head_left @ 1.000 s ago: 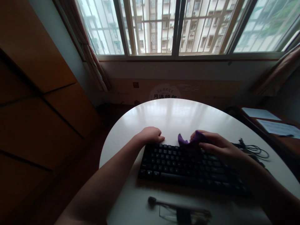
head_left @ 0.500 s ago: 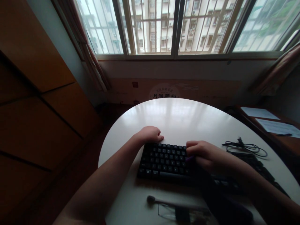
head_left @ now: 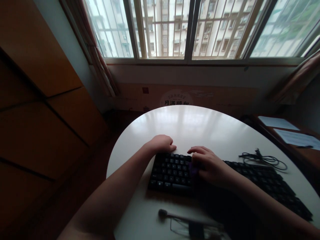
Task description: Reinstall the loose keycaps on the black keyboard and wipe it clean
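Observation:
A black keyboard (head_left: 172, 170) lies across the white round table (head_left: 180, 125), its middle hidden by my right hand and forearm. At its back left corner, my left hand (head_left: 162, 144) is closed with fingers curled down against the edge; the fingertips are partly hidden. My right hand (head_left: 210, 166) presses a dark purple cloth (head_left: 193, 169) onto the keys, thumb and fingers bent around it and the index finger stretched over the back edge. The cloth's dark lower part hangs toward me over the keyboard's front.
A small brush (head_left: 163, 213) with dark bristles lies in front of the keyboard, beside a thin wire-framed item and a dark block, both blurred. A coiled black cable (head_left: 262, 159) sits at the back right. Papers (head_left: 296, 138) lie on a brown desk at the right.
My right hand has moved left along the keyboard with the cloth, uncovering keys on the right. Its index finger has lifted outward. My left hand stays at the corner.

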Available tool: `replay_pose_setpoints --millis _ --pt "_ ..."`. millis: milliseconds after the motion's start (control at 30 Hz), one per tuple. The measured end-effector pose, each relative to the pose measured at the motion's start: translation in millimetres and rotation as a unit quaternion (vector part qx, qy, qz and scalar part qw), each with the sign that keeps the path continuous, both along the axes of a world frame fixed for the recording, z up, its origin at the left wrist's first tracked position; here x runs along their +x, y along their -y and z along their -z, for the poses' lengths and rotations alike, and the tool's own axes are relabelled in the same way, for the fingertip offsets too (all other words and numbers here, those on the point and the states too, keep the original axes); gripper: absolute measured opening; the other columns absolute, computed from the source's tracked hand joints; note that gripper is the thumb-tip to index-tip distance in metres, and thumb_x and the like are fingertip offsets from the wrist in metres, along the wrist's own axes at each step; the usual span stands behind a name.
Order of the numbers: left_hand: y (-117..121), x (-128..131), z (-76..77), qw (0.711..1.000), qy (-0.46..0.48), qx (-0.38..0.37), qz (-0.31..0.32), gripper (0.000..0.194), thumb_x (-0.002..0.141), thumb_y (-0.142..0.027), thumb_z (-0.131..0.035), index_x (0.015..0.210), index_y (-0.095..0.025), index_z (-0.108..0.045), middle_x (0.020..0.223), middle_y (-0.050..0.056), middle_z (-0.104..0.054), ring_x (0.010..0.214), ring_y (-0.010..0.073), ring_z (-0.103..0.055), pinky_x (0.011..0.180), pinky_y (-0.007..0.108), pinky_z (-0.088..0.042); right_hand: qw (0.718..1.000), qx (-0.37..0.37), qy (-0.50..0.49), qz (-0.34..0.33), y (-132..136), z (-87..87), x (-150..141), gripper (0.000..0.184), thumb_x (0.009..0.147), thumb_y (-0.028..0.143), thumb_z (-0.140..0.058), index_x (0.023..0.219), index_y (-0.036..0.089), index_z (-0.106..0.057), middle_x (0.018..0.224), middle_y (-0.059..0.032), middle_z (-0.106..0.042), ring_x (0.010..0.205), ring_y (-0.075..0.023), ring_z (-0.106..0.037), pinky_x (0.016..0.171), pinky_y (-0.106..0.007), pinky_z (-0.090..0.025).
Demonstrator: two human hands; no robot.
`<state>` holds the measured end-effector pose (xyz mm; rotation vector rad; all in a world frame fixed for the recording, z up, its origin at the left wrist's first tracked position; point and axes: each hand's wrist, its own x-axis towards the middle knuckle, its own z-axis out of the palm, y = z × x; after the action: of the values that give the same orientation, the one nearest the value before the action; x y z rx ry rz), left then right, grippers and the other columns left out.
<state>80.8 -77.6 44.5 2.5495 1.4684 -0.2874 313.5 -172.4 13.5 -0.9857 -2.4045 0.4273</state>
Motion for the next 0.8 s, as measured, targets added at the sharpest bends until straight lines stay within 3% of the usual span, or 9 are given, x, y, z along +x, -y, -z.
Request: replay_pose_setpoints --millis 300,567,667,800 --pt "-0.8 -0.1 2.1 1.0 0.001 0.002 -0.004 0.042 0.09 -0.054 -0.049 0.089 -0.021 -0.075 0.088 0.009 -0.075 0.08 0.0245 -0.067 0.067 0.031 -0.045 0.992 -0.103 -0.037 0.059 0.3 2.2 -10.1 0.017 0.07 0.007 -0.058 0.079 0.021 -0.058 0.109 -0.0069 -0.067 0.1 -0.025 -0.061 0.089 -0.039 -0.049" --pt "-1.6 -0.6 3.2 1.0 -0.001 0.003 -0.005 0.042 0.089 -0.054 -0.048 0.088 -0.021 -0.075 0.088 0.009 -0.075 0.079 0.0241 -0.066 0.065 0.031 -0.044 0.991 -0.121 -0.05 0.033 -1.4 1.0 -7.5 0.018 0.069 0.006 -0.058 0.079 0.021 -0.058 0.109 -0.006 -0.067 0.097 -0.0229 -0.062 0.085 -0.035 -0.05" --pt "-1.2 -0.4 2.7 1.0 0.001 0.003 -0.006 0.043 0.09 -0.055 -0.048 0.089 -0.021 -0.075 0.089 0.009 -0.075 0.079 0.0243 -0.066 0.067 0.032 -0.045 0.992 -0.105 -0.043 0.056 1.3 0.5 -10.9 0.02 0.068 0.004 -0.056 0.078 0.021 -0.057 0.108 -0.0059 -0.068 0.097 -0.0231 -0.063 0.085 -0.036 -0.051" --pt "-0.7 0.1 1.9 1.0 0.001 0.001 -0.007 0.044 0.09 -0.055 -0.048 0.091 -0.02 -0.075 0.089 0.01 -0.076 0.08 0.0244 -0.066 0.069 0.032 -0.046 0.995 -0.072 -0.022 0.059 3.6 -4.7 -3.2 0.023 0.068 0.003 -0.057 0.081 0.021 -0.06 0.123 -0.0086 -0.067 0.113 -0.0279 -0.06 0.095 -0.043 -0.049"
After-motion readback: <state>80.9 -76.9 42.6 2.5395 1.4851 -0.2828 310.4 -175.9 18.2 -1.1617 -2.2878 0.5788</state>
